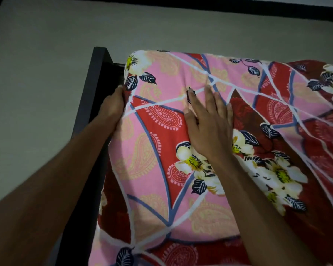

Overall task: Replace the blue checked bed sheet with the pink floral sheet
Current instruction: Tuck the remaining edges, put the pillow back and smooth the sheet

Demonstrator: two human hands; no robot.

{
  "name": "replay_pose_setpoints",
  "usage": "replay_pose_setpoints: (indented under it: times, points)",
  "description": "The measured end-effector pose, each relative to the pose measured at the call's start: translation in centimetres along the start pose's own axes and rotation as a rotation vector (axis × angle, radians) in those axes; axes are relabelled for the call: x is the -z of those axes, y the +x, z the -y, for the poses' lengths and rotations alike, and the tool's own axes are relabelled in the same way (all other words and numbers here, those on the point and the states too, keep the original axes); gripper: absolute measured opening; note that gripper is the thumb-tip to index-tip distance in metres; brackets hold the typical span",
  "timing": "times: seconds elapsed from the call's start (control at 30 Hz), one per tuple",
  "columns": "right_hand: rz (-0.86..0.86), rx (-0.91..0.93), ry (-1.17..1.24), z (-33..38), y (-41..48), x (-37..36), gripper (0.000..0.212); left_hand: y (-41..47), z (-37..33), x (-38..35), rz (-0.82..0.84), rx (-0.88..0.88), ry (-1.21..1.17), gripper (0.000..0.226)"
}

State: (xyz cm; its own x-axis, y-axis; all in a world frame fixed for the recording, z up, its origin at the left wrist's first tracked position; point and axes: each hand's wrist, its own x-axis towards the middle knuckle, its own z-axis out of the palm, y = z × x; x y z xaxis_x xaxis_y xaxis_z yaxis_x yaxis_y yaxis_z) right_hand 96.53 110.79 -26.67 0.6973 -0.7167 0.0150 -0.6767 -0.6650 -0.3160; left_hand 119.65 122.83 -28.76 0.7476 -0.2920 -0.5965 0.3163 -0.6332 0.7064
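The pink floral sheet (158,143), pink and red with white flowers and dark leaves, covers the mattress corner that fills the middle and right of the head view. My left hand (112,106) is at the mattress's left edge with its fingers tucked down between the sheet and the dark frame, gripping the fabric there. My right hand (208,121) lies flat on top of the sheet with straight, spread fingers, pressing it near the corner. No blue checked sheet is in view.
A dark wooden bed frame (90,104) runs along the left side of the mattress. Beyond it lies a pale grey floor (46,73), with a black skirting strip (238,6) along the top of the view.
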Motion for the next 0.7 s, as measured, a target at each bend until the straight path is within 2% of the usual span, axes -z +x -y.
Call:
replay_pose_setpoints:
  times: [0.17, 0.23, 0.3, 0.33, 0.4, 0.47, 0.57, 0.7]
  points:
    - [0.032, -0.002, 0.005, -0.1, 0.2, 0.0, 0.052, -0.2, 1.3, 1.3, 0.074, -0.157, 0.083, 0.034]
    - [0.051, -0.005, 0.021, 0.0, 0.2, 0.1, 0.052, 0.0, 1.5, 1.6, -0.046, -0.245, 0.182, 0.034]
    - [0.026, -0.001, 0.093, 0.2, -0.1, 0.5, 0.054, -0.2, 1.5, 1.6, -0.276, -0.276, 0.342, 0.034]
    - [-0.017, 0.003, 0.163, 0.3, -0.3, 0.9, 0.054, -0.4, 1.2, 1.7, -0.352, -0.285, 0.425, 0.034]
    - [-0.161, 0.002, 0.281, 1.0, -1.2, 1.8, 0.05, -0.5, 0.6, 2.0, -0.387, -0.295, 0.509, 0.034]
    - [-0.186, -0.021, 0.213, 1.6, -2.4, 2.0, 0.046, 0.2, 0.4, 1.9, -0.356, -0.268, 0.555, 0.034]
    - [-0.009, -0.039, -0.077, 2.8, -3.7, 0.5, 0.054, 0.5, 0.6, 1.3, -0.249, -0.242, 0.546, 0.037]
    - [0.034, 0.035, -0.088, 6.9, -0.8, -1.6, 0.057, 0.0, 0.7, 1.3, -0.027, -0.21, 0.373, 0.044]
